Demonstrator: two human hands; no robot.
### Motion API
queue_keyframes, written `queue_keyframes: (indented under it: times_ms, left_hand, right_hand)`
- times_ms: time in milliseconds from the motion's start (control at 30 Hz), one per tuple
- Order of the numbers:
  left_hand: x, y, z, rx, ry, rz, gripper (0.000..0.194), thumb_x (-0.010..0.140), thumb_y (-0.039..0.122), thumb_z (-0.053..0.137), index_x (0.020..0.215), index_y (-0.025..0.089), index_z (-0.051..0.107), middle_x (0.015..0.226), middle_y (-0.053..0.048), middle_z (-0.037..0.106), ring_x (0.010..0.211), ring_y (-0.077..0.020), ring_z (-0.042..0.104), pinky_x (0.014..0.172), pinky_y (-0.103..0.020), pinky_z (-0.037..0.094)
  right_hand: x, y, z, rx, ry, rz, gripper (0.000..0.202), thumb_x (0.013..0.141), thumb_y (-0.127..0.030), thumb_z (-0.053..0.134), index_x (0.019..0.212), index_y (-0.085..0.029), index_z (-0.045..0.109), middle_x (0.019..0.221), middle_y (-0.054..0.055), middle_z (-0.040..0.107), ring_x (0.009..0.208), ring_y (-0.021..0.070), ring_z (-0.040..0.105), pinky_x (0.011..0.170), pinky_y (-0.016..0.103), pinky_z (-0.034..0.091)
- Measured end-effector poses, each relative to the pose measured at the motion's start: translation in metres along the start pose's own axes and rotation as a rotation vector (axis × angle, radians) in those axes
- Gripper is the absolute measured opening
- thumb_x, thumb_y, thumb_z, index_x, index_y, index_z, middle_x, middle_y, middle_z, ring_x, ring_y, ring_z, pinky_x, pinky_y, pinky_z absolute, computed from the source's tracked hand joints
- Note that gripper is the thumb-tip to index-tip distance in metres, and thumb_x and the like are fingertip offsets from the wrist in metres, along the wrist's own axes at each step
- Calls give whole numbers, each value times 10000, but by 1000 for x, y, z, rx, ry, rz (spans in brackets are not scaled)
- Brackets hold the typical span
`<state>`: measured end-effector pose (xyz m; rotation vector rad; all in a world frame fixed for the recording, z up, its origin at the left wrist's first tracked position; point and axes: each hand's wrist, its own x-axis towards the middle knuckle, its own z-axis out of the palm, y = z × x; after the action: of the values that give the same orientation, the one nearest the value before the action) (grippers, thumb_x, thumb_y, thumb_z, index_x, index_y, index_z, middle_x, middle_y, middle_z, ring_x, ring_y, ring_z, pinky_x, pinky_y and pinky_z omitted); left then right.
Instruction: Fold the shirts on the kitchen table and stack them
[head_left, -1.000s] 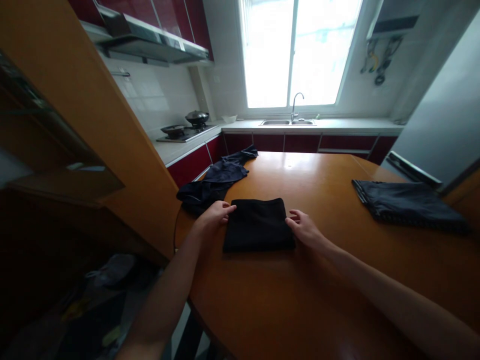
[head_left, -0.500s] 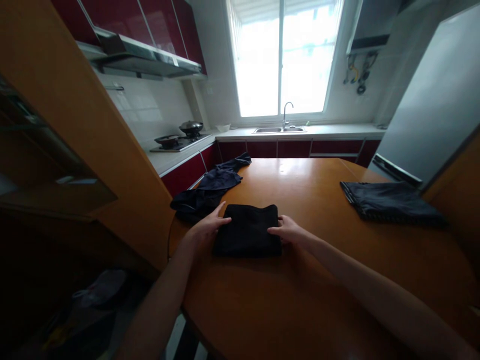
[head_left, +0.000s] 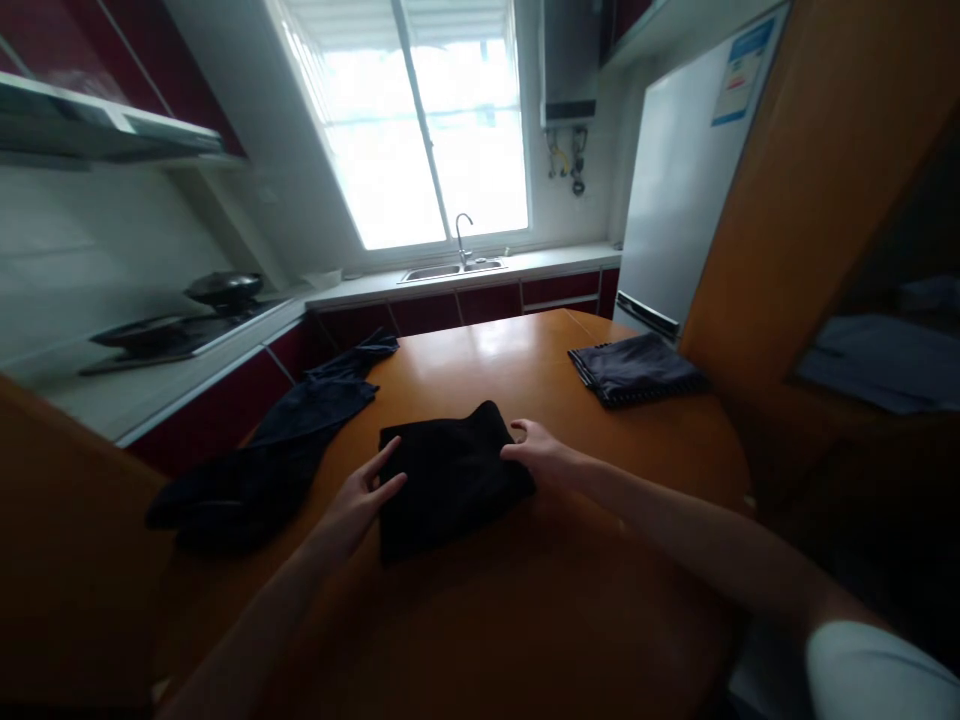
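Observation:
A folded black garment is between my two hands over the wooden table. My left hand grips its left edge, thumb and forefinger on top and apart from each other; the other fingers are partly hidden. At the right edge, my right hand grips the fabric with the thumb in front and fingers behind. The far right corner of the garment bulges up a little. Whether its underside touches the table I cannot tell. A folded dark garment stack lies at the table's right side.
Rumpled dark blue clothing lies along the table's left edge. Behind the table are a counter with a sink and a stove with a covered wok. A fridge stands at the back right, beside a wooden cabinet.
The view has swung to the right. Both hands have shifted the black garment rightward over the table, closer to the folded stack, and it is now turned slightly.

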<state>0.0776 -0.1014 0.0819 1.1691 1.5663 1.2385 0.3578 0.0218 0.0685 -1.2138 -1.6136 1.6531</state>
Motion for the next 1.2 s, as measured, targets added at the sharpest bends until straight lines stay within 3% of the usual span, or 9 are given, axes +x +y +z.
queue_keyframes:
  times_ms: [167,333,467,567,667,767,867,1200]
  left_hand:
    - [48,24,75,87,-136,196,903,793,469,803,1551,214,383,1471,-96,557,1349,-326,521,1105,-407,467]
    - [115,55,176,-79,-267,218,914,802,327,816,1569,201,337,1437,-119,585,1236,-289,612,1049,-397,515]
    - [167,84,256,-196,-290,216,899,782,204,834,1554,227,375,1385,-126,617,1135,-261,659,933,-353,582]
    - [197,99,306,-254,-312,200,906,798,161,814,1567,234,341,1367,-144,619,1012,-230,691,751,-284,618]
    - [221,103,344,-263,-313,178,909,808,143,802,1574,218,320,1321,-158,644,928,-203,701,653,-227,597]
    - [238,97,368,-298,-319,131,930,789,138,819,1573,227,325,1314,-150,651,911,-195,708,634,-210,590]
    - [250,86,380,-316,-341,74,947,787,139,820,1578,231,309,1322,-142,650,898,-186,714,613,-194,584]
    - [275,56,383,-221,-338,23,875,812,213,816,1557,246,360,1286,-135,657,783,-142,702,524,-156,520]
  right_hand:
    - [-10,-4,-91,36,167,-58,823,733,-192,720,1485,-97,400,1093,133,691,784,192,670,591,250,514]
    - [-7,-13,-199,-8,385,-116,776,721,-190,751,1442,-122,472,1046,103,727,862,211,690,718,273,549]
    - [7,-24,-281,-134,603,-120,670,733,-190,734,1376,-142,553,1028,93,726,831,196,678,694,256,540]
    - [20,-31,-326,-150,716,-108,613,742,-197,725,1335,-135,581,1036,98,722,770,178,663,659,251,531]
    - [34,-33,-354,-149,786,-85,530,729,-172,728,1245,-110,623,995,100,725,733,165,644,648,241,521]
    - [49,-24,-369,-147,842,-58,447,712,-145,726,1150,-99,654,958,99,725,737,164,637,643,229,511]
    - [62,-8,-377,-139,869,-33,414,709,-143,714,1117,-95,662,972,105,723,763,163,639,648,221,508]
    - [81,30,-385,-227,840,32,464,737,-218,696,1182,-93,659,997,107,738,817,175,682,707,242,547]
